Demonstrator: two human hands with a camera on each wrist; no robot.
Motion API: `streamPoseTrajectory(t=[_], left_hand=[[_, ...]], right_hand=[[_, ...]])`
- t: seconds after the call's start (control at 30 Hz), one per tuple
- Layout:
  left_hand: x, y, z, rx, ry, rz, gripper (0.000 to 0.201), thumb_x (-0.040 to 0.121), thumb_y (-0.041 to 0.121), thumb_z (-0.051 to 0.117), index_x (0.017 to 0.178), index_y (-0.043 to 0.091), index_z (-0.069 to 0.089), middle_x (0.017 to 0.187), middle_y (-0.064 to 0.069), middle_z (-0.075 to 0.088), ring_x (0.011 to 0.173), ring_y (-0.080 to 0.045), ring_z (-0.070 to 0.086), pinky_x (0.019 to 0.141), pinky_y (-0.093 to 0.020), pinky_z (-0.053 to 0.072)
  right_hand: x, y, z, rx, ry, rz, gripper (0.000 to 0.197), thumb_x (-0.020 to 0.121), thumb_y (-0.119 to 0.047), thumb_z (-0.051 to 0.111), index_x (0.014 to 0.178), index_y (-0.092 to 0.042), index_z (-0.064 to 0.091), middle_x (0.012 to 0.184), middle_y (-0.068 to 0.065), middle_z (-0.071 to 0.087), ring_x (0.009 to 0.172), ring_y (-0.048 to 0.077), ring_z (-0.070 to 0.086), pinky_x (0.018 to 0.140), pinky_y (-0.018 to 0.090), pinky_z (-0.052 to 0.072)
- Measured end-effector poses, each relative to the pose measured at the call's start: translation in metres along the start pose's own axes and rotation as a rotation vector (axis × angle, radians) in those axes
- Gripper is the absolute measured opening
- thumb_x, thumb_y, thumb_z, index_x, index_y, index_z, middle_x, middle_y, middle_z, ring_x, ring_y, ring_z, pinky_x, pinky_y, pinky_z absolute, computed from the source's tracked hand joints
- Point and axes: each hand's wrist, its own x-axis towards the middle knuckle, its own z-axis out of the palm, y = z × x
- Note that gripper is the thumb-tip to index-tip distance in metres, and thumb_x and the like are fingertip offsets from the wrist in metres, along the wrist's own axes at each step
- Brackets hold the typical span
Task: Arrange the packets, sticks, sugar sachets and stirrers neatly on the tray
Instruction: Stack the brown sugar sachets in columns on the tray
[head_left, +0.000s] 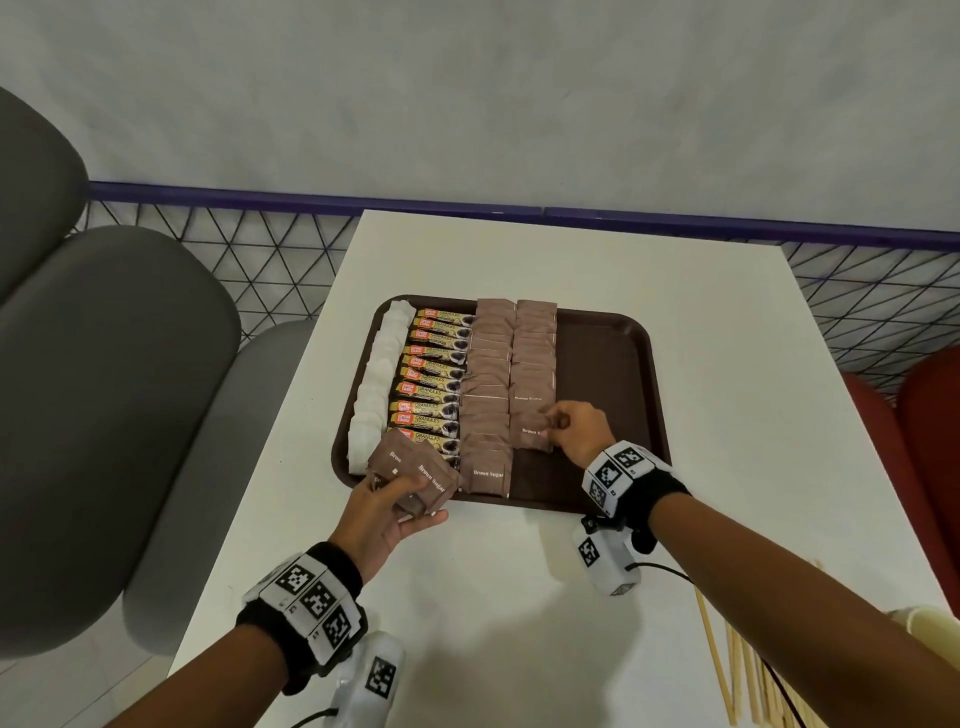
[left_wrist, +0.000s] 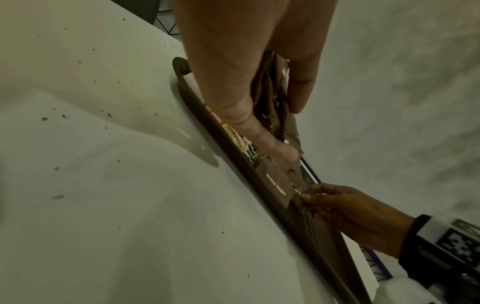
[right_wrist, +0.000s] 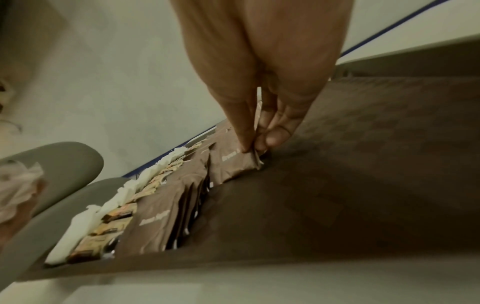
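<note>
White table (head_left: 519, 270) at frame centre carries the brown tray (head_left: 613, 364). Step in hand: filling the second sugar-sachet column. Right hand (head_left: 579, 431) pinches a sachet (head_left: 530, 434) at the column's lower end; left hand (head_left: 387, 512) grips a spare bundle (head_left: 415, 475) over the tray's lower-left rim. Next: lay it flush, overlapping. Stirrers (head_left: 737, 670) wait lower right; grey seats (head_left: 104, 364) left.

Brown sachets (head_left: 487, 472): "Brown Sugar" is printed in white (partly covered on some).
Coffee sticks (head_left: 429, 389): "GRANULES" is read; the orange brand patch is illegible.
</note>
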Motion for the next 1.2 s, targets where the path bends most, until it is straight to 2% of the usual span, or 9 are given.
streamPoseTrajectory(t=[0.1,0.27,0.4,0.53,0.73,0.87,0.97,1.1,1.2], left_hand=[[-0.001,0.001,-0.001,-0.001,-0.012,0.006,0.035,0.086,-0.006,0.054,0.119,0.008,0.056,0.11,-0.017,0.065,0.096,-0.031,0.064,0.065,-0.04,0.059],[0.0,-0.001,-0.001,0.012,-0.009,0.005,0.039,0.085,-0.006,0.056,0.122,0.006,0.055,0.116,-0.019,0.064,0.097,-0.031,0.064,0.072,-0.044,0.059],[0.001,-0.001,0.001,0.047,-0.008,0.015,0.042,0.085,-0.004,0.058,0.125,0.005,0.054,0.117,-0.019,0.064,0.097,-0.03,0.065,0.073,-0.042,0.059],[0.001,0.001,0.003,0.052,-0.012,0.038,0.042,0.084,-0.004,0.059,0.126,0.002,0.053,0.119,-0.022,0.063,0.096,-0.03,0.064,0.071,-0.038,0.06],[0.0,0.001,0.008,0.057,-0.035,0.075,0.04,0.085,-0.004,0.058,0.124,0.001,0.054,0.117,-0.019,0.065,0.096,-0.028,0.067,0.07,-0.036,0.059],[-0.003,-0.001,0.01,0.091,-0.059,0.089,0.04,0.086,-0.002,0.059,0.125,0.001,0.053,0.117,-0.02,0.065,0.097,-0.028,0.067,0.074,-0.036,0.059],[-0.006,-0.004,0.01,0.11,-0.07,0.084,0.038,0.086,0.002,0.059,0.124,-0.002,0.054,0.115,-0.025,0.063,0.096,-0.03,0.067,0.075,-0.035,0.058],[-0.009,-0.005,0.007,0.037,-0.079,0.028,0.039,0.087,0.013,0.059,0.125,0.004,0.055,0.12,-0.022,0.063,0.11,-0.037,0.061,0.09,-0.047,0.053],[-0.01,-0.003,0.006,-0.02,-0.05,-0.01,0.033,0.092,0.014,0.052,0.124,0.005,0.054,0.119,-0.023,0.063,0.111,-0.038,0.06,0.085,-0.048,0.054]], right_hand=[[0.001,-0.003,-0.001,-0.055,0.02,-0.002,0.022,0.081,-0.003,0.064,0.102,-0.006,0.065,0.08,0.0,0.053,0.08,0.015,0.05,0.072,0.021,0.038],[-0.001,-0.004,0.002,-0.083,0.053,-0.004,0.021,0.081,0.0,0.062,0.1,-0.005,0.057,0.087,0.004,0.051,0.08,0.018,0.051,0.068,0.024,0.04],[-0.005,-0.002,0.006,-0.095,0.132,-0.064,0.027,0.08,-0.003,0.063,0.105,-0.005,0.053,0.102,0.011,0.049,0.096,0.025,0.049,0.084,0.033,0.044],[-0.012,-0.005,0.006,-0.082,0.209,-0.152,0.032,0.084,-0.013,0.062,0.113,-0.007,0.05,0.115,0.012,0.046,0.11,0.024,0.043,0.09,0.031,0.042],[-0.044,-0.029,0.021,0.211,-0.014,-0.36,0.016,0.089,-0.022,0.057,0.1,-0.011,0.055,0.09,-0.007,0.049,0.082,0.006,0.049,0.075,0.018,0.039],[-0.065,-0.041,0.035,0.421,-0.288,-0.339,0.011,0.087,-0.021,0.062,0.093,-0.016,0.054,0.081,-0.011,0.052,0.069,-0.005,0.048,0.067,0.008,0.04],[-0.071,-0.04,0.047,0.481,-0.362,-0.339,0.017,0.083,-0.014,0.066,0.085,-0.021,0.05,0.076,-0.01,0.048,0.067,0.002,0.044,0.066,0.013,0.038],[-0.067,-0.033,0.05,0.528,-0.341,-0.287,0.026,0.079,-0.006,0.068,0.076,-0.023,0.048,0.075,-0.005,0.05,0.069,0.01,0.047,0.068,0.021,0.041],[-0.061,-0.028,0.047,0.573,-0.318,-0.231,0.027,0.08,0.001,0.065,0.075,-0.019,0.048,0.075,0.0,0.053,0.07,0.015,0.053,0.064,0.025,0.047]])
